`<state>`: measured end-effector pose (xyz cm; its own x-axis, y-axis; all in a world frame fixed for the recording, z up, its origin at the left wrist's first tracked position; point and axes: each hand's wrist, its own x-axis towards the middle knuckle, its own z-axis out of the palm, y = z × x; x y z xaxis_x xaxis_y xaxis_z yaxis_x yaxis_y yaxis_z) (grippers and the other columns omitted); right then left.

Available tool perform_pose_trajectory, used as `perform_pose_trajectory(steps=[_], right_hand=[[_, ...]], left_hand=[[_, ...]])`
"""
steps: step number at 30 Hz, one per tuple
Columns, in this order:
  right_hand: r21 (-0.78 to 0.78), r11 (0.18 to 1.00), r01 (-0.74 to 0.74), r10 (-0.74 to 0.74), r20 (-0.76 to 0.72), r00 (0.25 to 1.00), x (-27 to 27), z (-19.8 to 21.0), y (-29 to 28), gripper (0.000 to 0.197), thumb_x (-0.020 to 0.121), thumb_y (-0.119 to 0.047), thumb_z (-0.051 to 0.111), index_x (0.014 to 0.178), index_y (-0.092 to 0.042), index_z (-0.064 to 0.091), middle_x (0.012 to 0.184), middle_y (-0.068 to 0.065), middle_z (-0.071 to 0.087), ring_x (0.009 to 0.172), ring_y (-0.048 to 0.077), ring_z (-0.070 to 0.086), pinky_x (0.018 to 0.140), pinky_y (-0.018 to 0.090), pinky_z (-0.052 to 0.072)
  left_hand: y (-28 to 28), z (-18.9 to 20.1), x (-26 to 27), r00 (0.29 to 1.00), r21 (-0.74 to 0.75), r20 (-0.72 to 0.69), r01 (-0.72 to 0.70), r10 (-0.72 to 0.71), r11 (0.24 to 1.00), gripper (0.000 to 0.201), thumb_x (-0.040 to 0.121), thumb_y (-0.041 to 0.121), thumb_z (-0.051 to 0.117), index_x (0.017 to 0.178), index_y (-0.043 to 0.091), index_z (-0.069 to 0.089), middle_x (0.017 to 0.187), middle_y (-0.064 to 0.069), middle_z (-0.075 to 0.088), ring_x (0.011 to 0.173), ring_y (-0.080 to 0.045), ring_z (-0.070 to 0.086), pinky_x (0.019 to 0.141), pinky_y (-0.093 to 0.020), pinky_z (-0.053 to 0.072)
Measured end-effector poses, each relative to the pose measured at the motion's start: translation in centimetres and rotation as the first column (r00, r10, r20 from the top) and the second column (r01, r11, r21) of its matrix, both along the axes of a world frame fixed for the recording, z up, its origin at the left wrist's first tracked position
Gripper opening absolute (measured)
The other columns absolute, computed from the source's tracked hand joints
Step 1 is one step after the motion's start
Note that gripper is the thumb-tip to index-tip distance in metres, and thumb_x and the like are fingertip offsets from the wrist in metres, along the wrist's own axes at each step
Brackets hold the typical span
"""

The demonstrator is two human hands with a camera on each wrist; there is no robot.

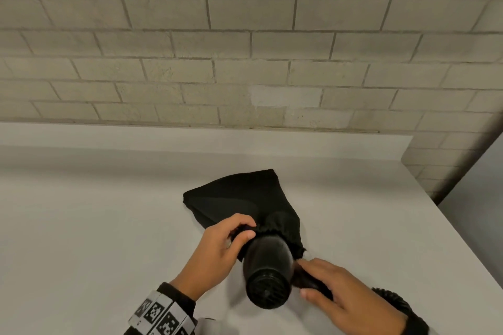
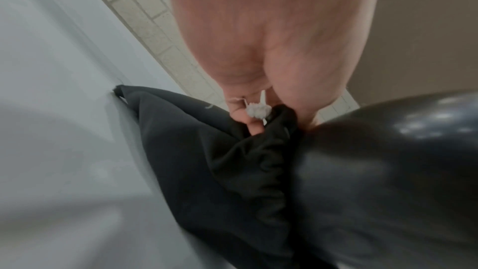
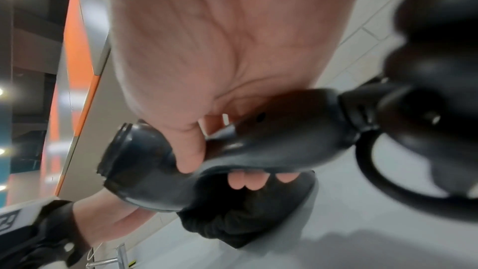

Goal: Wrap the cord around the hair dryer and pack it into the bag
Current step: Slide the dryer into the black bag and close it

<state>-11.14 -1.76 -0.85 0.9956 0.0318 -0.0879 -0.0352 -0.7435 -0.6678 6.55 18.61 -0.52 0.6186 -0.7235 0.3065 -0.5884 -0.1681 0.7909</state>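
Feeding hair dryer into drawstring bag, nozzle end first; packing step roughly half done by the look of it.

Far left: grey table (image 1: 95, 198), bare around the work. Left hand (image 1: 217, 247) pinching gathered rim of black drawstring bag (image 1: 239, 193), fingers curled into the hem just beside the dryer barrel; left wrist view shows frayed white cord end (image 2: 256, 110) caught among those fingers (image 2: 254, 128). Bag lying flat on table, closed end pointing away toward brick wall (image 1: 245, 49).

Centre: hair dryer (image 1: 268, 266) with front already inside the bag mouth, rear grille still out and facing the camera.

Right: right hand (image 1: 345, 294) wrapped round the dryer handle (image 3: 271, 140), thumb over, fingertips (image 3: 248, 182) under. Coiled cord (image 1: 392, 299) bunched behind that hand, near the wrist; cannot tell how tidily wound round the handle.

To do well, likely: hold hem wide and steady with left, not just pinched on one side, so the gathered mouth clears the widest part of the barrel. Push along the bag's axis, not downward. Keep coils pressed against handle while entering, or loops may snag on the hem.
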Motion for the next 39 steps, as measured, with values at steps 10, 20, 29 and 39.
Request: perform_pose_trajectory(steps=[10, 20, 29, 39], right_hand=[[-0.114, 0.948, 0.298, -0.288, 0.097, 0.953, 3.2, -3.0, 1.7, 0.026, 0.100, -0.041, 0.044, 0.123, -0.030, 0.048, 0.104, -0.011, 0.053, 0.094, 0.008, 0.053, 0.083, 0.021, 0.047], [-0.185, 0.777, 0.602, -0.600, 0.070, 0.797, 7.3, -4.5, 4.6, 0.038, 0.094, -0.035, 0.057, 0.125, -0.017, 0.044, 0.119, 0.002, 0.052, 0.108, 0.020, 0.054, 0.092, 0.028, 0.047], [-0.354, 0.830, 0.431, -0.488, -0.086, 0.869, 1.5, -0.5, 1.5, 0.065, 0.082, -0.061, 0.058, 0.135, -0.030, 0.035, 0.127, -0.006, 0.046, 0.118, 0.017, 0.044, 0.105, 0.035, 0.037], [0.034, 0.967, 0.251, -0.245, -0.132, 0.961, -5.0, -2.7, -2.8, 0.058, 0.066, -0.043, 0.078, 0.117, -0.051, 0.051, 0.119, -0.020, 0.049, 0.111, -0.014, 0.047, 0.100, 0.008, 0.035]], left_hand=[[-0.3, -0.1, -2.3, 0.978, -0.026, 0.141, -0.152, 0.154, 0.988, 0.012, 0.096, 0.028, 0.057, 0.106, 0.036, 0.059, 0.102, 0.023, 0.060, 0.103, -0.002, 0.058, 0.082, -0.009, 0.045], [-2.3, -3.0, -4.1, 0.971, 0.178, 0.107, -0.233, 0.216, 0.956, 0.025, 0.096, 0.027, 0.060, 0.111, 0.040, 0.046, 0.114, 0.021, 0.046, 0.098, 0.004, 0.054, 0.085, -0.003, 0.043], [-2.6, -3.2, -3.1, 0.881, 0.172, -0.075, -0.450, 0.467, 0.876, 0.052, 0.082, 0.022, 0.078, 0.116, 0.027, 0.038, 0.118, 0.009, 0.036, 0.093, -0.010, 0.055, 0.079, -0.013, 0.051], [-3.0, -4.1, -3.5, 0.806, 0.134, -0.243, -0.524, 0.540, 0.841, 0.031, 0.087, 0.030, 0.072, 0.104, 0.019, 0.049, 0.098, 0.003, 0.052, 0.091, -0.015, 0.054, 0.071, -0.019, 0.042]])
